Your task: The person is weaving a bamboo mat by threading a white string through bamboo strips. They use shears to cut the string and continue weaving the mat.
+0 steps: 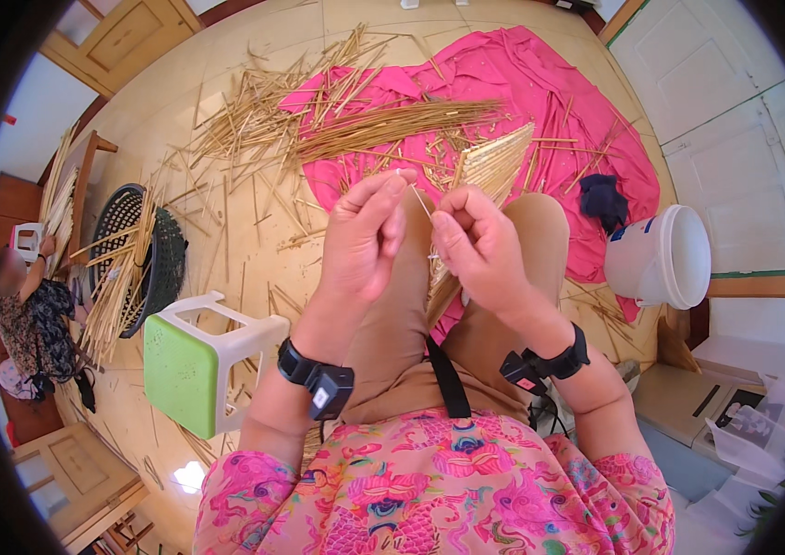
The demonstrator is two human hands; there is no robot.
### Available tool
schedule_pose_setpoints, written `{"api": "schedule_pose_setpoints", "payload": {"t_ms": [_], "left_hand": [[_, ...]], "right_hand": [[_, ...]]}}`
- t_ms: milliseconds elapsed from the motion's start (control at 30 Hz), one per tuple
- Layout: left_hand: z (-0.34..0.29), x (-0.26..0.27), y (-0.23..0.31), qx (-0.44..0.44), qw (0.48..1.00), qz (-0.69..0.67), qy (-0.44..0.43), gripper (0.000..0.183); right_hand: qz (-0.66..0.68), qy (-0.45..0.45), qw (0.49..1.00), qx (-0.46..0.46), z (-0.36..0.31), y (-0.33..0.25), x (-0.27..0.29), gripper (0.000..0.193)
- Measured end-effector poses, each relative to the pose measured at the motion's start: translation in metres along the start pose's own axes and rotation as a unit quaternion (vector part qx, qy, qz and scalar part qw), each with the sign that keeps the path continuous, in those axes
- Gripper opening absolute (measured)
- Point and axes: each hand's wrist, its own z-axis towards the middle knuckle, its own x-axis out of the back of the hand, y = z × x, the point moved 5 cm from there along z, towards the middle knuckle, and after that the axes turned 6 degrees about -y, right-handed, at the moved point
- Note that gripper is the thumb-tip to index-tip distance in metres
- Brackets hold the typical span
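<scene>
A short length of thin white thread (422,200) runs between my two hands, above my knees. My left hand (362,236) pinches its upper end between thumb and forefinger, the other fingers curled in. My right hand (482,248) is closed on the lower part, and a small bit of white shows under its fingertips. Below my hands, a panel of pale stalks (496,159) laid side by side slants between my legs. Its far end fans out over the pink cloth, and my right hand hides part of it.
Loose stalks (258,116) and a long bundle (392,128) lie on the floor and pink cloth (628,153). A tipped white bucket (647,261) is at right. At left are an overturned green-and-white stool (184,370), a dark basket (166,268) and another person (36,319).
</scene>
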Motion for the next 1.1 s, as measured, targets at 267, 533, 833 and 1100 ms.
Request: {"api": "schedule_pose_setpoints", "payload": {"t_ms": [267,533,833,1100], "left_hand": [[-0.02,-0.034,0.016,-0.366,0.643,0.667,-0.085,0.019],[-0.025,-0.044,0.027,-0.327,0.659,0.676,-0.046,0.017],[-0.022,-0.049,0.033,-0.278,0.727,0.627,-0.021,0.026],[-0.024,-0.045,0.023,-0.193,0.868,0.418,-0.186,0.031]], "right_hand": [[-0.111,0.043,0.99,0.074,0.0,-0.034,0.01,0.003],[-0.062,0.007,0.996,0.058,-0.002,-0.037,0.008,0.004],[-0.068,0.038,0.994,0.072,0.002,-0.034,0.017,0.004],[-0.018,0.041,0.999,0.014,0.005,-0.015,0.021,0.004]]}}
